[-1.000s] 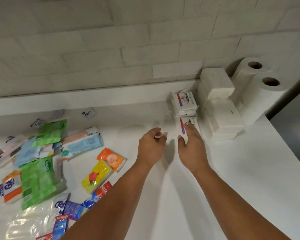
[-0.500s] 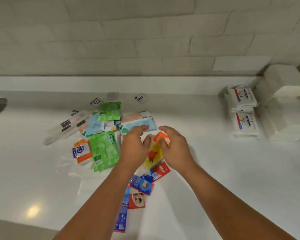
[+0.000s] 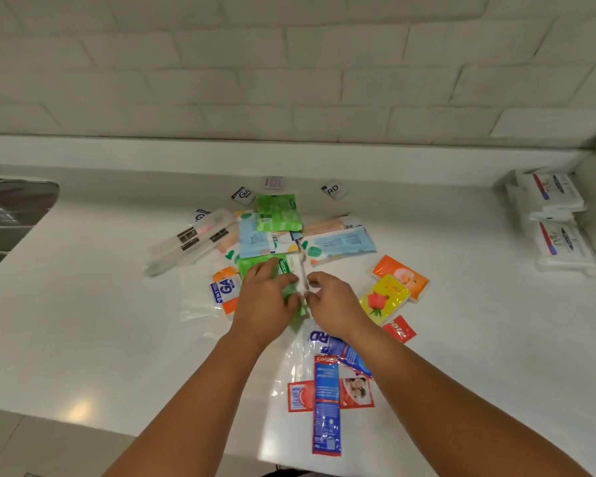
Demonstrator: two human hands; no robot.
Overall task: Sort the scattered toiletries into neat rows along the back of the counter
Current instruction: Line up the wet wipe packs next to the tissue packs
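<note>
Step in hand: picking one item out of the central pile, not yet placing it. Both hands meet on the green pack [image 3: 255, 266], which lies mid-desk in the heap and well short of the back ledge. Left hand [image 3: 265, 299] lies over the pack's top face, with its fingers curled at the right-hand edge. Right hand [image 3: 331, 304] comes in from the other side, its fingertips pinching a pale strip at that same edge. Cannot tell whether the strip is the pack's own flap or loose clear wrapper beneath it. Much of the pack is hidden, but its long axis appears to run front to back, a little skewed. The printed band along its right side reads lengthwise and the far end points toward the wall. Only two white soap bars [image 3: 561, 246] sit ordered, one behind the other by the right back corner, so the sort looks barely begun. A second green pack [image 3: 278, 211], pale blue wipes [image 3: 338, 246], yellow tissue pack [image 3: 386, 299] and toothpaste box [image 3: 327, 404] lie scattered. Next move, as judged: lift the pack free without dragging the packs overlapping its far end. Then carry it to the back of the desk [image 3: 83, 304] and square its long axis to the wall to start a row.
</note>
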